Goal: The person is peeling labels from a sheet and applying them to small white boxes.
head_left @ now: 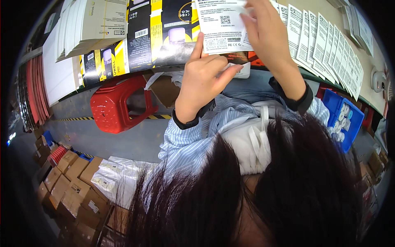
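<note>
A white printed sheet (224, 29) with dense dark text and square codes lies at the far middle of the table, over dark and yellow packaging. My left hand (205, 76) is at its lower left corner. The index finger stretches along that edge and the thumb points out to the right, while the other fingers are partly curled. Over the sheet's right side is my right hand (267, 37), thumb and fingers apart and slightly blurred; its fingertips run to the picture's top edge. To its right, several similar white sheets (323, 41) lie fanned out in an overlapping row.
Black, yellow and white printed packaging (142, 41) spreads across the table, with a stack of pale cards (92, 29) at far left. A red stool (117, 105) stands below the edge. At right is a blue bin (349, 123) holding white rolls. Cardboard boxes (74, 193) fill the lower left.
</note>
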`<state>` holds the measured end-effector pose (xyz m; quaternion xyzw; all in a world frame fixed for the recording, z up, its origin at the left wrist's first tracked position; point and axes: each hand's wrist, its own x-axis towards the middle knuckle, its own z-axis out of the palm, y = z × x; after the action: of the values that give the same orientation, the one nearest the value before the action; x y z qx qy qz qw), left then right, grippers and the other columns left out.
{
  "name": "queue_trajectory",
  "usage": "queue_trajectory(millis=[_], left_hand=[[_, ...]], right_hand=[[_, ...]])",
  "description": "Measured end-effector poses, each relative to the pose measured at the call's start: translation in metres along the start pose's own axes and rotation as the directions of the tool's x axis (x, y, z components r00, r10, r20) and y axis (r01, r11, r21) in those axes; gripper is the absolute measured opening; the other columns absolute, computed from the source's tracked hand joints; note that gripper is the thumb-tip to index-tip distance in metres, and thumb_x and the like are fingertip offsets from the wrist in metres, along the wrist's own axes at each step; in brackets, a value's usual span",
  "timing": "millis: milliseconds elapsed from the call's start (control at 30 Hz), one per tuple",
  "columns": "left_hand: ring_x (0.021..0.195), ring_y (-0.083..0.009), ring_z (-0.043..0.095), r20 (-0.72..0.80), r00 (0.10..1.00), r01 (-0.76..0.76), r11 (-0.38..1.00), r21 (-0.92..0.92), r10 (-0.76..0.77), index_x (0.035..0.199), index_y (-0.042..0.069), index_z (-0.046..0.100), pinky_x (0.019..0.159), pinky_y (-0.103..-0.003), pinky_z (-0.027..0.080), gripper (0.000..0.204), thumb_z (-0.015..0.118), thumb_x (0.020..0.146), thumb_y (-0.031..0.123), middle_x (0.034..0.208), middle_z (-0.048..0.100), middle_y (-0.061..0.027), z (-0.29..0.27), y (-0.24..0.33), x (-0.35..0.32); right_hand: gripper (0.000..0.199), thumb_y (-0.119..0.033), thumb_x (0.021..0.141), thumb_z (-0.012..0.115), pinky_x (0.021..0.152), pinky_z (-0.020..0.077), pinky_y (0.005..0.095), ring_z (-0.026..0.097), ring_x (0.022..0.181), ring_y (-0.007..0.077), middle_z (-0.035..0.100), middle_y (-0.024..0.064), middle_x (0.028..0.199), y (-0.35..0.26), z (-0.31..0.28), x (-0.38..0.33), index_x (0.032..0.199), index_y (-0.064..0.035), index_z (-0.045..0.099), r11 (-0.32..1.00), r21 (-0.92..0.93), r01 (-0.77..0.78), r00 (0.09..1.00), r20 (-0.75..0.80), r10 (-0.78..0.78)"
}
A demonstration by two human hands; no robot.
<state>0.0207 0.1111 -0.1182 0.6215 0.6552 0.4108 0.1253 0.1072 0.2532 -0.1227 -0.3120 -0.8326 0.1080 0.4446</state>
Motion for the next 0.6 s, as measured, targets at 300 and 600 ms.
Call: queue_trajectory(millis=[300,600], left_hand=[[0.048,-0.0225,0.051,-0.062,0.996,-0.071,0.997,-0.001,0.071,0.055,0.006,0.051,0.104,-0.048,0.033,0.028,0.072,0.071,0.016,0.048,0.046,-0.0044,-0.003,0.009,-0.006],[0.05,-0.0209,0.055,0.007,0.998,-0.063,0.998,0.0,0.063,0.06,0.006,0.055,0.104,-0.045,0.033,0.023,0.071,0.073,0.017,0.049,0.049,-0.0046,0.005,0.011,-0.005]], right_hand=[[0.058,-0.036,0.083,0.056,0.11,0.0139,0.0477,0.036,0.128,0.0195,0.044,0.0011,0.136,-0.01,-0.058,-0.003,0.134,-0.0131,0.041,0.933,-0.025,0.358,0.622,0.752,-0.218],[0.051,-0.03,0.084,0.058,0.107,0.0213,0.0461,0.044,0.122,0.0199,0.051,0.0031,0.128,-0.01,-0.061,0.002,0.13,-0.0113,0.045,0.918,-0.01,0.397,0.661,0.697,-0.278]])
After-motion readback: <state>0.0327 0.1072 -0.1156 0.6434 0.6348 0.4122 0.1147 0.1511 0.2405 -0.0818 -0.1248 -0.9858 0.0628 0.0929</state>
